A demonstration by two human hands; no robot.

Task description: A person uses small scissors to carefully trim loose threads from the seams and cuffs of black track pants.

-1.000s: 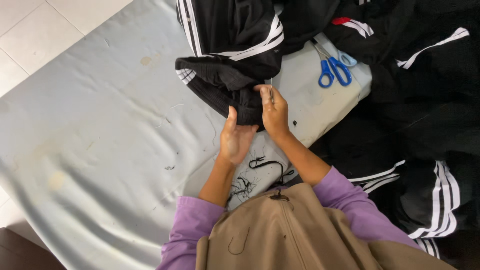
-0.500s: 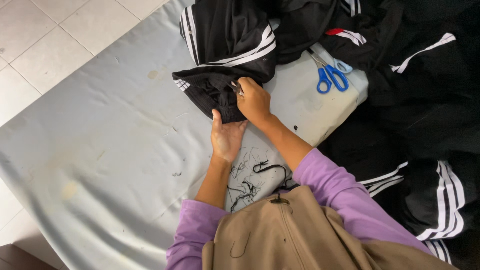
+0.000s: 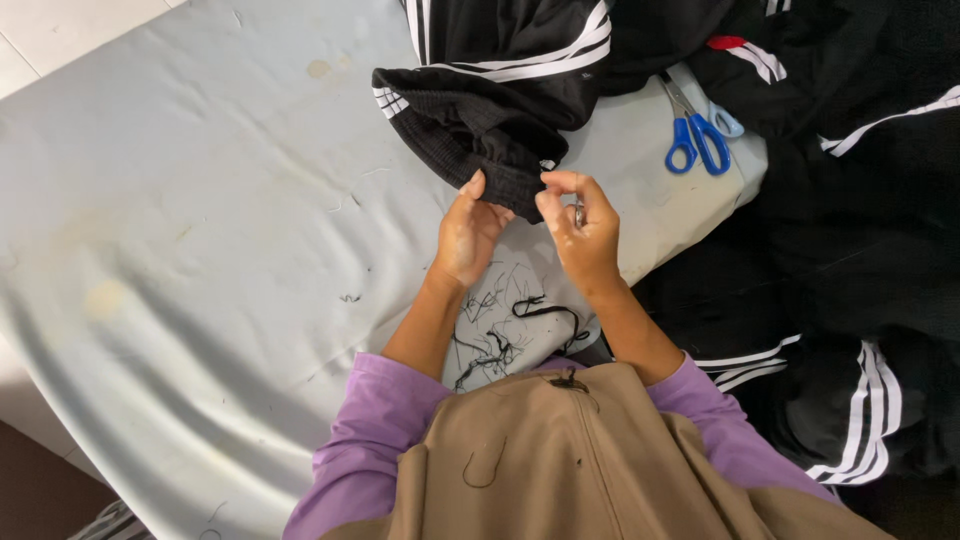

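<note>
Both hands are up at the hem edge of the black garment (image 3: 490,140), so I'll use that ribbed cuff as the landmark for everything. The left hand (image 3: 468,235) has its grip pressed together on the cuff's lower edge, thumb on top and fingers tucked under, holding the fabric steady. The right hand (image 3: 580,225) sits just beside the cuff on its right, fingertips pinched together on something small and metallic. It looks like a thread snip or a needle, but it's too small to say which. That grip isn't on the cloth itself, it's just off the corner of it.

My read is that this is the trimming or picking stage: loose ends getting cleaned off the cuff seam. The next bit would call for the left hand keeping the edge taut while the right brings its tiny tool into the seam line without nicking the knit.

Moving outward from the cuff: below it, toward the person, there's a scatter of black thread scraps (image 3: 500,335) on the grey-covered worktop (image 3: 200,200), which fits the trimming idea. To the right of the cuff and a bit above it lie blue-handled scissors (image 3: 695,130), well apart from both hands. Further right is a pile of black clothes with white stripes (image 3: 860,230). The person wears purple sleeves (image 3: 375,430) and a tan apron (image 3: 580,460).
</note>
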